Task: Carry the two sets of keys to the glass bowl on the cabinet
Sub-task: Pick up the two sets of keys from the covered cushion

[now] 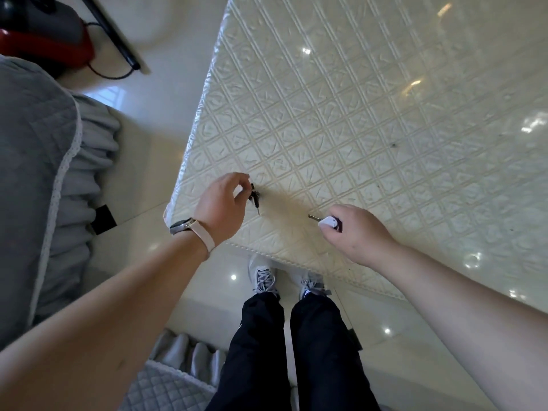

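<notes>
My left hand [222,203] pinches a dark set of keys [255,197] just above the near corner of the table; one key blade hangs down toward the cloth. My right hand [355,232] grips a second set with a white fob [328,223] and a metal blade [313,217] pointing left, low over the table. A watch with a pale strap sits on my left wrist. No glass bowl or cabinet is in view.
The table [385,114] carries a cream quilted-pattern cover under a glossy sheet. Grey quilted seat covers [35,173] stand at the left and bottom left. A red and grey appliance [44,34] with a cable sits top left. My feet stand on the shiny tile floor [148,93].
</notes>
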Demonstrator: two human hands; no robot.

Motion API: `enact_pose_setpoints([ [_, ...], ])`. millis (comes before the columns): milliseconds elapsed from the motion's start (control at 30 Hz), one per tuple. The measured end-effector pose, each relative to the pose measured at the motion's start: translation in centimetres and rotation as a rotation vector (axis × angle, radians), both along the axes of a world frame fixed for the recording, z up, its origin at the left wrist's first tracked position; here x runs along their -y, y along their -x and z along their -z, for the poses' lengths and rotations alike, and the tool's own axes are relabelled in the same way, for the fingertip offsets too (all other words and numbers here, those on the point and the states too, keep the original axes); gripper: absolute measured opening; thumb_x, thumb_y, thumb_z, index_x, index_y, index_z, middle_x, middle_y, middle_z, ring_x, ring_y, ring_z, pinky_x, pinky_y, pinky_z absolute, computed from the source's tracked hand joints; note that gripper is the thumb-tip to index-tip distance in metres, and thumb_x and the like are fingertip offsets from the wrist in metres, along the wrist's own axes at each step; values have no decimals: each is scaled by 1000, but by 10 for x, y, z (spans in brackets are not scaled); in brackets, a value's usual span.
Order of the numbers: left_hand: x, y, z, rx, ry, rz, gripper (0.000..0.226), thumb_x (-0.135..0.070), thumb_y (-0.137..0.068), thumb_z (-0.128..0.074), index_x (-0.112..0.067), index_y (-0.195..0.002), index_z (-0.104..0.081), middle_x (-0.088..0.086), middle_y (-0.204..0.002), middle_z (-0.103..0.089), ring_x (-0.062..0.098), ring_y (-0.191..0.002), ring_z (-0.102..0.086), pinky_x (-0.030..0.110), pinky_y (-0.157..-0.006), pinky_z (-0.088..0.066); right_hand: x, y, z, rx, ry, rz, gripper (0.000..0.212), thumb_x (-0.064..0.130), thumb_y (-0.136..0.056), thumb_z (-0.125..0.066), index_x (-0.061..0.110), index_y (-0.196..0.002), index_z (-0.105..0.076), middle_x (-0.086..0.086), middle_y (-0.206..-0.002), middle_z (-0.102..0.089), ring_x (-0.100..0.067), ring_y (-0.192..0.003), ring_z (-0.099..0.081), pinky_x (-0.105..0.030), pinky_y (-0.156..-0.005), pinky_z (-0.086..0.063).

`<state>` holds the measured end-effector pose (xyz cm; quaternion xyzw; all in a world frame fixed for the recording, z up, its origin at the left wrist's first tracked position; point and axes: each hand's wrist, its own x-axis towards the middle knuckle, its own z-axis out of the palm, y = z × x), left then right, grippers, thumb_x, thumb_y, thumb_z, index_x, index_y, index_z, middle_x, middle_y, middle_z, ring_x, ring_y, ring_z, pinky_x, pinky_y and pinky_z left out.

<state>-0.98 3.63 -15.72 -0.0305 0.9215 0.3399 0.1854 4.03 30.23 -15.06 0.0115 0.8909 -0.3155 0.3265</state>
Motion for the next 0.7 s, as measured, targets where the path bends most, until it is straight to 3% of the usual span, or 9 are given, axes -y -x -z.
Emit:
enact_pose_setpoints([
  [67, -3, -3, -17, 67, -102, -88, 17, -19, -89, -55, -33, -80, -54, -20, -106, -66, -9, -84, -56, 4, -65, -35, 6, -1, -18, 27, 55, 67, 30, 26, -88, -61, 24, -64, -43, 6, -66, -49, -13, -60, -44, -32, -51, -32],
  [167, -6, -7, -50, 136, -321, -214, 15, -15, -89, -54, -26, -79, -56, -15, -102, -71, -3, -60, -56, 15, -49, -38, 14, -3, -52, 27, 108, 194, 21, 27, -84, -63, 30, -66, -52, 12, -63, -57, -5, -58, -48, -24, -51, -36],
  [233, -8, -5, -80, 179, -504, -309, 16, -12, -89, -54, -23, -77, -57, -5, -101, -73, 11, -68, -60, 24, -53, -42, 18, -1, -79, 11, 146, 268, 18, 29, -82, -65, 36, -68, -56, 22, -62, -59, -1, -56, -49, -20, -50, -37],
  [300, -8, -1, -115, 195, -718, -353, 19, -9, -89, -53, -21, -76, -58, 3, -100, -74, 17, -84, -66, 26, -67, -46, 19, 2, -108, -8, 214, 330, 9, 33, -82, -65, 33, -74, -61, 15, -66, -62, -2, -55, -49, -23, -53, -40],
  [367, -5, 4, -150, 189, -875, -355, 17, -7, -89, -52, -19, -78, -57, 9, -97, -73, 23, -87, -66, 29, -71, -46, 20, 5, -141, -45, 298, 352, 16, 41, -81, -65, 26, -76, -64, 5, -67, -62, -3, -55, -48, -22, -52, -40],
  [467, -2, 10, -200, 219, -1067, -364, 6, -7, -89, -50, -12, -85, -52, 20, -90, -68, 37, -86, -60, 46, -71, -40, 24, 9, -196, -88, 394, 384, 23, 46, -81, -67, 24, -73, -66, 13, -59, -58, -2, -52, -46, -18, -50, -38],
  [533, -1, 11, -232, 250, -1172, -367, 3, -6, -87, -49, -9, -87, -49, 17, -84, -68, 38, -86, -60, 46, -71, -40, 29, 10, -229, -119, 438, 430, 19, 39, -82, -71, 23, -72, -67, 12, -61, -63, -7, -54, -50, -25, -53, -42],
  [600, -2, 10, -262, 277, -1239, -368, 3, -5, -86, -48, -9, -87, -49, 14, -80, -66, 36, -83, -61, 45, -73, -38, 37, 10, -261, -145, 527, 521, 21, 36, -79, -72, 16, -74, -67, -5, -71, -71, -21, -65, -65, -38, -63, -51],
  [700, -3, 6, -299, 324, -1291, -376, 6, -5, -87, -49, -11, -84, -52, 15, -81, -63, 36, -81, -63, 43, -71, -41, 48, 7, -300, -158, 687, 685, 24, 27, -81, -73, 5, -79, -63, -7, -73, -74, -25, -75, -74, -34, -65, -57],
])
